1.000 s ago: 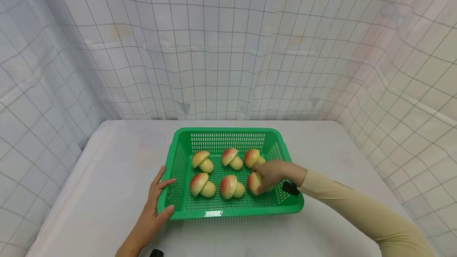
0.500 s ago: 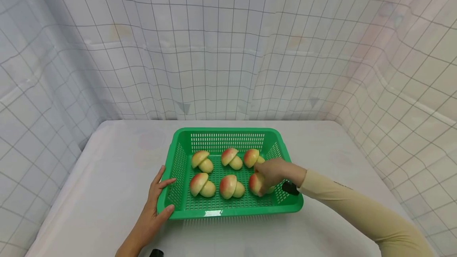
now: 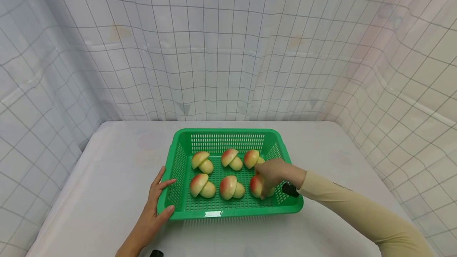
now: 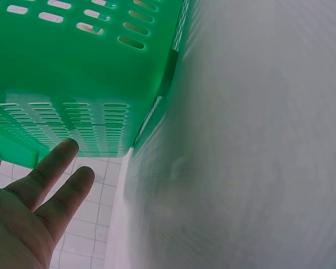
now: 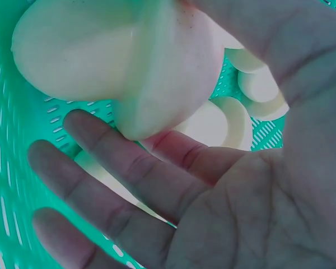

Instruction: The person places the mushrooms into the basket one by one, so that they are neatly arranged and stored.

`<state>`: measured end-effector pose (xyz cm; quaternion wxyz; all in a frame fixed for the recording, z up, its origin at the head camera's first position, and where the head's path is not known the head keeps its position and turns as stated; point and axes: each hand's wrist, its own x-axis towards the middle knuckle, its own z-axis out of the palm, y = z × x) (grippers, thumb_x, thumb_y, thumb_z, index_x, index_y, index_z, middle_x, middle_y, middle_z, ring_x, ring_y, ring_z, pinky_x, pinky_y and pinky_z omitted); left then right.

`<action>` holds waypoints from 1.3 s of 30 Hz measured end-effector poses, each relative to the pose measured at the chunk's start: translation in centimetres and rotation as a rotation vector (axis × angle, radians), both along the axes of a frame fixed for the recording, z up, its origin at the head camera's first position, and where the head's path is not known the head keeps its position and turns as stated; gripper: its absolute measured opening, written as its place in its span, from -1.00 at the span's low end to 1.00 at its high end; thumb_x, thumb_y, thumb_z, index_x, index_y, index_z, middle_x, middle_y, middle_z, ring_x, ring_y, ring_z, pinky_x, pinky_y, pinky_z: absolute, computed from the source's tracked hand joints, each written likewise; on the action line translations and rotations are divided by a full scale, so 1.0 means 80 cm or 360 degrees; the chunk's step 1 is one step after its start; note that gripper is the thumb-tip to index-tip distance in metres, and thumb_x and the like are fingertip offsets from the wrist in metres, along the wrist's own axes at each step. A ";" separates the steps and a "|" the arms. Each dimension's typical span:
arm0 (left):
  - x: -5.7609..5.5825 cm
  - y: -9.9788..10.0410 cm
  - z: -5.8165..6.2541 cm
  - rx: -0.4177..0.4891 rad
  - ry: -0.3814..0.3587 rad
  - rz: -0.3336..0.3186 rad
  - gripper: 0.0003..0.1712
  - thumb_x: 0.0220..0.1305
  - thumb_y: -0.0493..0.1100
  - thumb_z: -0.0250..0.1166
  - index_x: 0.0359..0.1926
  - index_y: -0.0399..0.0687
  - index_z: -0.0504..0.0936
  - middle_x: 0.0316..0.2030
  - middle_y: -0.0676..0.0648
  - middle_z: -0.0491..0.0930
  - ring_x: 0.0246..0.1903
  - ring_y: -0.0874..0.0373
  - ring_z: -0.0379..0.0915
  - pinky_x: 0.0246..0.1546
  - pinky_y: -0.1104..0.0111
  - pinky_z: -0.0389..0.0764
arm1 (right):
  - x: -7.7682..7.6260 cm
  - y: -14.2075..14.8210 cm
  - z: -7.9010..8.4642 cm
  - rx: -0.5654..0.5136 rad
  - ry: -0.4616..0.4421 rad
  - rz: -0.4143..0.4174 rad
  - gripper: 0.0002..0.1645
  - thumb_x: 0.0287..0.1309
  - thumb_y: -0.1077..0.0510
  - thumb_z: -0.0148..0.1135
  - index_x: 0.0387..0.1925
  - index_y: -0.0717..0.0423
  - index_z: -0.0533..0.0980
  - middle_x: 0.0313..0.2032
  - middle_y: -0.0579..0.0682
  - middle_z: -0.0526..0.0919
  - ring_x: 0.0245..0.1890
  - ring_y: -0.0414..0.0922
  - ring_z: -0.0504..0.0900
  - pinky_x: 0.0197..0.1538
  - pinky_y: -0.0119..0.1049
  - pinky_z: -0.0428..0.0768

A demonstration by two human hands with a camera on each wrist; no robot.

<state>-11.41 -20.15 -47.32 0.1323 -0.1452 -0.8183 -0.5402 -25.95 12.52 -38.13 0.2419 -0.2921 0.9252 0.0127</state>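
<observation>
A green plastic basket (image 3: 235,211) holds several yellow mushrooms with red-tinged caps, laid in two rows. My right hand (image 3: 275,174) reaches inside at the right and pinches the cap of the front-right mushroom (image 3: 255,185) between thumb and index finger. In the right wrist view that mushroom (image 5: 73,50) lies sideways, its other three fingers spread below. Along the basket's left rim, my left hand (image 3: 154,199) rests with its thumb and one finger over the edge. Seen from the left wrist, two straight fingers (image 4: 67,196) extend beside the slotted wall (image 4: 73,73).
The front-row neighbours are a middle mushroom (image 3: 228,187) and a left mushroom (image 3: 199,185). Behind the right hand lies the back-right mushroom (image 3: 251,158). A white cloth covers the table (image 3: 107,177), with a grid-patterned curtain (image 3: 228,70) around its back and sides.
My right hand has shifted the front-right mushroom slightly to the right, closer to the basket's right wall. The left hand and the other mushrooms stay where they were.
</observation>
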 end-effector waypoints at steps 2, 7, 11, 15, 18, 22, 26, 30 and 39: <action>0.001 0.001 0.002 0.0004 -0.0002 0.0004 -0.34 0.20 -0.33 0.13 0.34 -0.07 0.22 0.47 -0.08 -0.32 0.41 0.09 -0.41 0.10 0.59 -0.04 | 0.000 0.000 -0.001 -0.0001 0.0010 0.0000 -0.38 -0.37 -0.12 0.61 -0.28 -0.07 0.43 -0.47 -0.19 0.51 -0.43 -0.19 0.45 -0.22 -0.16 0.44; 0.001 0.001 0.003 0.0000 -0.0005 0.0007 -0.34 0.20 -0.33 0.13 0.34 -0.06 0.22 0.47 -0.08 -0.32 0.41 0.09 -0.41 0.11 0.58 -0.05 | 0.000 0.000 -0.001 -0.0006 0.0017 -0.0006 -0.37 -0.39 -0.12 0.62 -0.27 -0.07 0.44 -0.46 -0.19 0.51 -0.42 -0.19 0.46 -0.21 -0.15 0.45; 0.000 0.001 0.002 -0.0004 -0.0001 0.0003 -0.34 0.21 -0.33 0.13 0.34 -0.06 0.22 0.47 -0.03 -0.33 0.41 0.10 -0.41 0.11 0.57 -0.06 | 0.000 0.000 -0.001 -0.0014 0.0021 -0.0005 -0.37 -0.39 -0.11 0.62 -0.27 -0.06 0.45 -0.46 -0.18 0.51 -0.42 -0.19 0.45 -0.22 -0.15 0.45; -0.001 0.001 0.001 -0.0010 0.0013 0.0000 -0.34 0.21 -0.33 0.13 0.34 -0.07 0.22 0.47 0.02 -0.33 0.41 0.10 -0.41 0.11 0.59 -0.05 | 0.001 0.001 0.000 -0.0015 0.0029 0.0001 -0.36 -0.39 -0.11 0.62 -0.25 -0.06 0.46 -0.45 -0.18 0.52 -0.42 -0.19 0.46 -0.20 -0.14 0.46; -0.002 0.001 -0.001 -0.0014 0.0021 -0.0008 -0.34 0.21 -0.34 0.12 0.34 -0.08 0.22 0.47 -0.01 -0.33 0.41 0.10 -0.41 0.11 0.59 -0.06 | 0.002 0.002 0.001 -0.0013 0.0030 0.0001 -0.33 -0.40 -0.11 0.62 -0.19 -0.05 0.48 -0.43 -0.17 0.54 -0.39 -0.17 0.49 -0.16 -0.11 0.45; -0.004 0.001 -0.003 -0.0016 0.0015 -0.0018 -0.34 0.21 -0.35 0.11 0.35 -0.08 0.21 0.47 -0.01 -0.34 0.41 0.11 -0.42 0.11 0.59 -0.06 | 0.005 0.004 0.004 -0.0014 0.0035 0.0006 -0.24 -0.39 -0.10 0.62 -0.07 0.00 0.49 -0.37 -0.14 0.59 -0.33 -0.14 0.53 -0.13 -0.08 0.45; -0.005 0.000 -0.004 -0.0016 0.0009 -0.0024 -0.34 0.22 -0.35 0.11 0.35 -0.09 0.21 0.47 -0.02 -0.35 0.41 0.11 -0.43 0.11 0.58 -0.07 | 0.007 0.007 0.007 -0.0026 0.0049 0.0018 -0.19 -0.38 -0.10 0.62 -0.01 0.04 0.49 -0.33 -0.11 0.61 -0.31 -0.14 0.55 -0.13 -0.09 0.47; -0.006 -0.002 -0.004 -0.0006 0.0018 -0.0033 -0.35 0.22 -0.35 0.11 0.35 -0.11 0.20 0.47 -0.01 -0.35 0.41 0.10 -0.44 0.12 0.57 -0.08 | 0.009 0.009 0.011 -0.0066 0.0058 0.0025 -0.17 -0.34 -0.10 0.60 0.03 0.05 0.46 -0.36 -0.12 0.59 -0.37 -0.16 0.51 -0.18 -0.12 0.47; -0.005 -0.002 -0.002 0.0006 0.0019 -0.0035 -0.34 0.22 -0.37 0.11 0.35 -0.13 0.20 0.47 0.04 -0.35 0.41 0.10 -0.44 0.13 0.55 -0.08 | 0.022 0.021 0.033 -0.0215 0.0189 0.0050 -0.17 -0.05 -0.22 0.39 0.19 0.11 0.41 0.11 0.07 0.53 -0.05 0.02 0.56 -0.11 -0.02 0.49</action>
